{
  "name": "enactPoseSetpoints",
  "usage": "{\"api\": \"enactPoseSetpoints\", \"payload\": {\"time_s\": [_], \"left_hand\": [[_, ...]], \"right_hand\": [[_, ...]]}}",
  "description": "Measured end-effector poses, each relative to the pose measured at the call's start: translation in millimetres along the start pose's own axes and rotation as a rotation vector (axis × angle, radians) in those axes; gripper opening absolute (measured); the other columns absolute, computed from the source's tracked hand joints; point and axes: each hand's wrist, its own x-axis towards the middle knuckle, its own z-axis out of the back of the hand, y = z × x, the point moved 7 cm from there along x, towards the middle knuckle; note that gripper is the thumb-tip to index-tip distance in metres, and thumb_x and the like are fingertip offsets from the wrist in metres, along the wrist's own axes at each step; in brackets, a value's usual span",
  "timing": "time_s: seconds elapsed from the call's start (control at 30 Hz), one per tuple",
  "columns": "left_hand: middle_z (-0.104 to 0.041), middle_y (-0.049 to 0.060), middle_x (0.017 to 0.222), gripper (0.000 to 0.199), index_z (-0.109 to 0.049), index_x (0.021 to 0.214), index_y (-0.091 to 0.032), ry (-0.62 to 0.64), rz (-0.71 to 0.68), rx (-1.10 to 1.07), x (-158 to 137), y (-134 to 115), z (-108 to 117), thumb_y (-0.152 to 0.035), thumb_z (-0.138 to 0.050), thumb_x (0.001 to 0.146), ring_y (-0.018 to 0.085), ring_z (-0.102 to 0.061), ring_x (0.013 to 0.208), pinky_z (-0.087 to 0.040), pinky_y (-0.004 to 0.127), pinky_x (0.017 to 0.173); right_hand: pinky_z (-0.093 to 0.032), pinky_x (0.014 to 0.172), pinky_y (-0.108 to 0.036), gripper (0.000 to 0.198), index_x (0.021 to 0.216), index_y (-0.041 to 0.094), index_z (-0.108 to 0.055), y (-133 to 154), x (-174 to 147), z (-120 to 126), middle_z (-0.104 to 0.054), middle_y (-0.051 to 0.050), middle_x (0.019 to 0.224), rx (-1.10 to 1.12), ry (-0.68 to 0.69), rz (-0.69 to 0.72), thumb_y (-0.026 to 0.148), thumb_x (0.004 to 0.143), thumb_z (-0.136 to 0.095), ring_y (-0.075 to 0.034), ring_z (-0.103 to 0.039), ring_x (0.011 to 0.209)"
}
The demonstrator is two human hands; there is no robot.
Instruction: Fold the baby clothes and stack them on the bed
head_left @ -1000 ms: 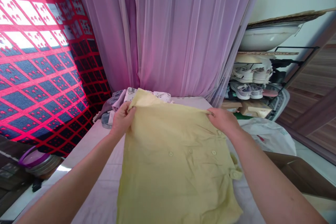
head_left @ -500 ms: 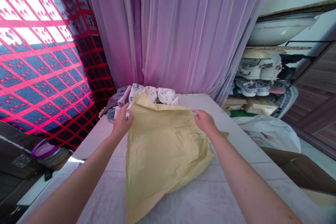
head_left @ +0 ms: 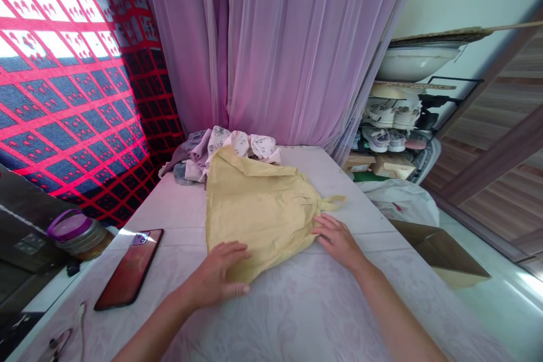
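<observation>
We see a yellow garment (head_left: 254,209) lying on the pale surface (head_left: 305,311), its far left corner up against a pile of clothes (head_left: 195,153) below the purple curtain (head_left: 275,56). Half a second ago, we had both hands at its upper corners; now the cloth is down and our hands are at its near side. Our left hand (head_left: 218,274) is spread open, thumb wide of the fingers, over the near edge, holding nothing; whether it touches the cloth, we cannot tell. Our right hand (head_left: 337,237) is loosely open, fingertips at the garment's right edge near a loose strap (head_left: 333,202), with no clear grip. Lying unheld, creased and uneven along the near edge, the garment seems ready for smoothing. A red phone (head_left: 131,271) lies to our left.
</observation>
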Motion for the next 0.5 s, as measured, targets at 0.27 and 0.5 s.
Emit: {"api": "enactPoseSetpoints", "payload": {"time_s": [0.27,0.5], "left_hand": [[-0.056,0.006,0.137,0.052,-0.059,0.126,-0.024,0.076,0.094,0.211,-14,-9,-15,-0.011,-0.043,0.077,0.023,-0.049,0.127,-0.037,0.039,0.106],[-0.073,0.005,0.084,0.031,-0.070,0.082,-0.025,0.128,0.238,0.237,-28,7,49,-0.019,-0.040,0.079,0.027,-0.067,0.086,-0.046,0.033,0.073]], "right_hand": [[-0.034,0.103,-0.042,0.026,0.094,0.020,-0.065,23,0,13,-0.069,-0.008,0.107,-0.095,0.022,0.038,0.017,0.082,-0.042,-0.023,-0.053,0.117],[-0.038,0.096,-0.039,0.022,0.077,0.022,-0.060,57,-17,32,-0.064,-0.002,0.072,-0.110,0.158,0.069,0.019,0.084,-0.039,-0.018,-0.060,0.079]]}}
